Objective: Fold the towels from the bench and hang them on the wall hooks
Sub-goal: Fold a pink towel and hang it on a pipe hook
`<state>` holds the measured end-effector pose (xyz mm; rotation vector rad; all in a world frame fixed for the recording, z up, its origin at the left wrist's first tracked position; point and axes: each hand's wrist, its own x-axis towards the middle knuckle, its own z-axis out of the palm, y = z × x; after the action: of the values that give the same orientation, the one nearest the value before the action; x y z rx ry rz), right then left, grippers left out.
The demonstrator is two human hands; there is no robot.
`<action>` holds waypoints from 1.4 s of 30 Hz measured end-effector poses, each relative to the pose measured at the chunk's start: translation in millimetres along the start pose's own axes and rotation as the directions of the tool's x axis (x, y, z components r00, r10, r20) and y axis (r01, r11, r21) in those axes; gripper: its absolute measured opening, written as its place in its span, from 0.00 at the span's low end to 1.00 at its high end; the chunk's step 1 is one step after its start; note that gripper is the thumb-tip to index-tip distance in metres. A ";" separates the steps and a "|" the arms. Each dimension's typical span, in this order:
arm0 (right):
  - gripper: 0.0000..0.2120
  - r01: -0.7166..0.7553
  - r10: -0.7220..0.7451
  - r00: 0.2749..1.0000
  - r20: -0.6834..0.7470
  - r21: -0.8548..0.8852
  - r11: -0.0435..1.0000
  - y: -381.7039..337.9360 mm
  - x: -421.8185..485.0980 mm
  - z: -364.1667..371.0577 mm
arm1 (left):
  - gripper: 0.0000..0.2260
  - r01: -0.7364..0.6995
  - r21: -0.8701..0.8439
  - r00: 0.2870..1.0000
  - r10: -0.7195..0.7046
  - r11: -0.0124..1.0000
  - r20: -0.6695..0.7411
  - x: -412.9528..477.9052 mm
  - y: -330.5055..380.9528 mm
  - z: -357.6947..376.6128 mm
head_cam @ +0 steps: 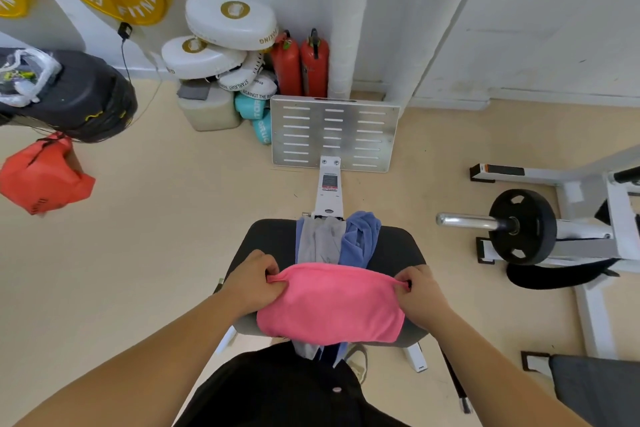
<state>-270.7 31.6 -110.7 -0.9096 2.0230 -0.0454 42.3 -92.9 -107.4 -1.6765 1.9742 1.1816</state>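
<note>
fold step in progress: pink towel (330, 303) lies doubled on the table's (398, 246) near edge, left hand (254, 279) and right hand (420, 291) fingers pinched shut on its far corners. grey towel (320, 241) and blue towel (360, 237) lie unfolded along the table's middle toward the far edge. no wall hooks in view, so nothing looks hung yet; most of the job remains.
</note>
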 end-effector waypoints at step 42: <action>0.12 0.045 -0.103 0.990 0.095 0.483 0.874 -136.1 -76.8 75.2 | 0.08 -0.034 -0.460 0.975 -0.072 0.888 -0.210 -84.6 -17.7 -42.2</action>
<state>-110.0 1.9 -52.7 -0.6501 1.7475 -0.5058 93.8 -66.2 -30.7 -2.1350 1.8909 1.6183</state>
